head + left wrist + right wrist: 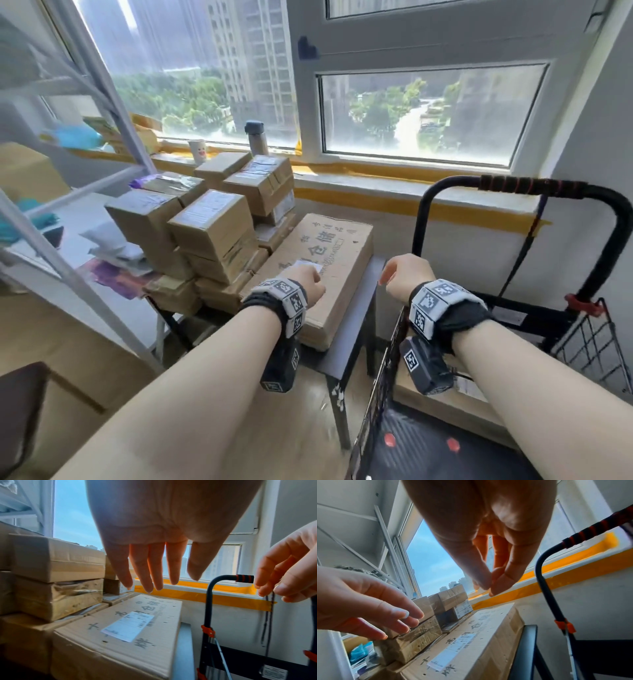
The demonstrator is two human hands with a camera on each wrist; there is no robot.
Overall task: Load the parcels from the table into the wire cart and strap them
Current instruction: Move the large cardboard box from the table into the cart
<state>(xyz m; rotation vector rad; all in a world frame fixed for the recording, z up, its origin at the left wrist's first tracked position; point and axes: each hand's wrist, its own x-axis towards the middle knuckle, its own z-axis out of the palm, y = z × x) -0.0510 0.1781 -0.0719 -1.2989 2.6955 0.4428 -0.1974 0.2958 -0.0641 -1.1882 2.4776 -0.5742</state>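
Observation:
A large flat cardboard box (pixel 329 260) with printed characters and a white label lies on the dark table (pixel 356 325). Left of it, several small taped parcels (pixel 212 222) are stacked. My left hand (pixel 305 281) hovers over the box's near end, its fingers (pixel 154 574) straight, holding nothing. My right hand (pixel 404 274) hangs above the table's right edge, its fingertips (pixel 488 582) loosely drawn together around nothing. To the right stands the wire cart, with its black handle (pixel 531 186), mesh side (pixel 589 342) and a dark strap (pixel 529 236) hanging from the handle.
A white metal rack (pixel 102 102) stands at the left, close to the parcel stack. A flask (pixel 255 137) and a cup (pixel 198 150) sit on the windowsill behind. A tan cardboard surface (pixel 438 404) shows low inside the cart, under my right forearm.

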